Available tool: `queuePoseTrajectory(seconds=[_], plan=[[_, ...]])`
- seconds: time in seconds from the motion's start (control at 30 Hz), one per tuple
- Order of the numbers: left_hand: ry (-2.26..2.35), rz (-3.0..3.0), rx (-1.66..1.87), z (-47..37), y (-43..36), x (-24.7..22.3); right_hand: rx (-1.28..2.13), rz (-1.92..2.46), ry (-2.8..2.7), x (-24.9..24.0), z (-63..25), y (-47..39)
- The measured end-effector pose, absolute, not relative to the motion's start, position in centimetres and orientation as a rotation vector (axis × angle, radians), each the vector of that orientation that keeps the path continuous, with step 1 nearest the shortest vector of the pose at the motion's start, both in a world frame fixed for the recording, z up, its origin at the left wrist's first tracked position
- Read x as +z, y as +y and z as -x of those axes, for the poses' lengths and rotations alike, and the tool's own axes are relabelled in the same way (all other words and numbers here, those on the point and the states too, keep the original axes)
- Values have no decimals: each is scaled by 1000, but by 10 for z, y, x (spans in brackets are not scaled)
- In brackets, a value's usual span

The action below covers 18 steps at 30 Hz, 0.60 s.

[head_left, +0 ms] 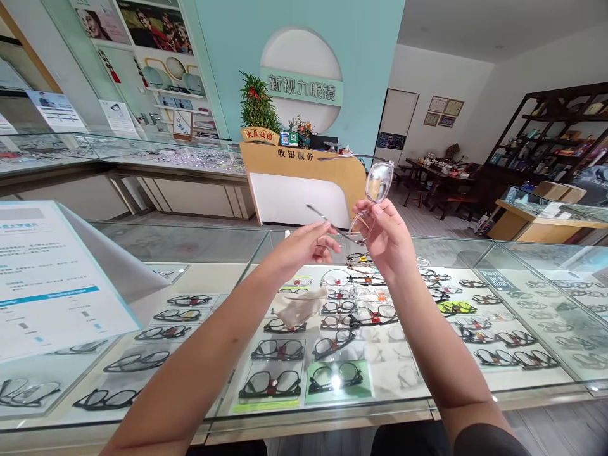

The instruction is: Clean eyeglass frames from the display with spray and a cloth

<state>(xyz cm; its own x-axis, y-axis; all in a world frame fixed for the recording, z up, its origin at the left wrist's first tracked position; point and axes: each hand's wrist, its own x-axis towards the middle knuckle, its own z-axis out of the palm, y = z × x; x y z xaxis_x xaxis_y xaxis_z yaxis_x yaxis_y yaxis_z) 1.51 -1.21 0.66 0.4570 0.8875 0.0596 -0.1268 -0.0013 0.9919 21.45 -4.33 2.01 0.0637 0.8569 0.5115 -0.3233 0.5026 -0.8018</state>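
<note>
My right hand (387, 237) grips a pair of clear-framed eyeglasses (380, 182) above the glass counter. Thumb and fingers close around the middle of the frame, covering the bridge. One lens stands upright above the fingers, the other rim hangs below, and both temple arms stick out to the left. Beside the lower temple arm is my left hand (306, 246), its fingers loosely curled and apart, with nothing visible in them; whether a fingertip touches the temple is unclear. A beige cloth (299, 307) lies crumpled on the counter top below.
The glass display counter (380, 411) holds rows of eyeglasses under its top. A printed sign (57, 278) stands at the left. Beyond are a wooden cashier desk (304, 166) with a plant (259, 104), more showcases (190, 161), and a dark shelf (546, 139) at right.
</note>
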Motion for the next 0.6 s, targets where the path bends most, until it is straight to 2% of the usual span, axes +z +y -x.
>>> queuePoseTrajectory(seconds=[0.07, 0.23, 0.3, 0.37, 0.6], plan=[[908, -1500, 1069, -15, -5, -1, 1005, 539, -1148, 23, -219, -45], [1424, -1673, 1835, -2, 49, -47, 1038, 429, -1090, 29, -227, -49], [1531, -1688, 1990, 8, 74, -72, 1039, 408, -1082, 30, -227, -49], [1588, -1731, 1952, 20, 95, -97, 1047, 389, -1081, 31, -228, -49], [1618, -1562, 1367, 45, 131, -159, 999, 419, -1089, 36, -226, -61]])
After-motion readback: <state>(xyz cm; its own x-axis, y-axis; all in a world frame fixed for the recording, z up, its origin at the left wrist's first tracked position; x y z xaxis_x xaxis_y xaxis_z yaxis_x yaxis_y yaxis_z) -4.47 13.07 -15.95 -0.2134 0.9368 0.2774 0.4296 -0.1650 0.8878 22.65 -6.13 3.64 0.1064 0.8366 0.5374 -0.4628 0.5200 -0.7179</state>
